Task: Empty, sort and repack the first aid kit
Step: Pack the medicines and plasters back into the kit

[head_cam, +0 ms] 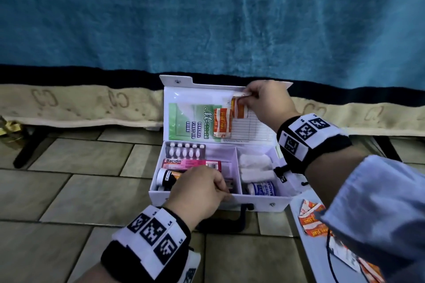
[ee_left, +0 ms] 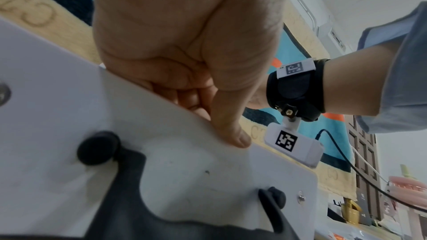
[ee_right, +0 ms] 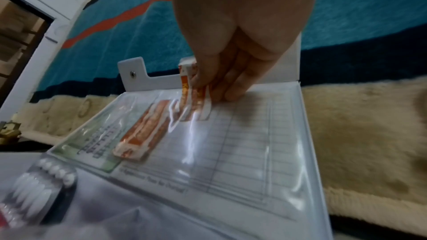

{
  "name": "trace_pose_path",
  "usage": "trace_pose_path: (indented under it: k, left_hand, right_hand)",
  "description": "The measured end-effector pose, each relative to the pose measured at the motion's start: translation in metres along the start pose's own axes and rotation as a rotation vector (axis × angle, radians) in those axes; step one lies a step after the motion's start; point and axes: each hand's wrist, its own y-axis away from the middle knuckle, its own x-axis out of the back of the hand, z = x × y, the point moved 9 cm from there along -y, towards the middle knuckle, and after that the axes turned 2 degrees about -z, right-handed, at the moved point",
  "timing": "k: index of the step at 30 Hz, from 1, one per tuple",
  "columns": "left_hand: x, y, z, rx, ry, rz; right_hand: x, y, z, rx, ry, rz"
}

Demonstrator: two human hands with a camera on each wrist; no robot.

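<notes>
Head view: a white first aid kit (head_cam: 264,205) is seen open on a tiled floor (head_cam: 69,190), its lid (head_cam: 250,131) leaned back toward a blue blanket (head_cam: 207,18).
Left hand: the left hand (head_cam: 197,190) is set on the kit's front wall; its fingers are curled over the rim into the left compartment, while the thumb (ee_left: 231,130) is pressed against the outside of the wall.
Right hand: the right hand (head_cam: 266,101) is held at the top of the lid; an orange plaster strip (head_cam: 239,108) is pinched between thumb and fingers (ee_right: 233,87), partly tucked in the lid's clear sleeve.
Beside the fingers: a second orange plaster strip (head_cam: 222,123) lies in the sleeve just left of the pinched one, next to a green guide card (head_cam: 190,122).
Under the left fingers: a dark bottle (head_cam: 166,178), a pink Bacidin box (head_cam: 190,163) and a pill blister (head_cam: 185,150) are packed.
Right compartment: white gauze rolls (head_cam: 254,165) and a bandage pack (head_cam: 263,188) are held.
Outside the kit: more orange plaster strips (head_cam: 310,218) lie under the right forearm.
</notes>
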Motion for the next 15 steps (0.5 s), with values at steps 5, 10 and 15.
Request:
trace_pose_path:
  k: [5, 10, 15]
  left_hand:
    - [-0.001, -0.001, -0.001, 0.01, 0.015, -0.017]
    - [-0.002, -0.001, -0.001, 0.01, 0.02, -0.031]
    - [-0.002, -0.001, -0.002, 0.021, 0.023, -0.037]
  right_hand:
    - [-0.006, -0.001, 0.003, -0.025, 0.046, -0.072]
    - [-0.013, 0.004, -0.006, 0.016, 0.023, -0.183]
    - [-0.012, 0.003, -0.005, -0.003, 0.054, -0.187]
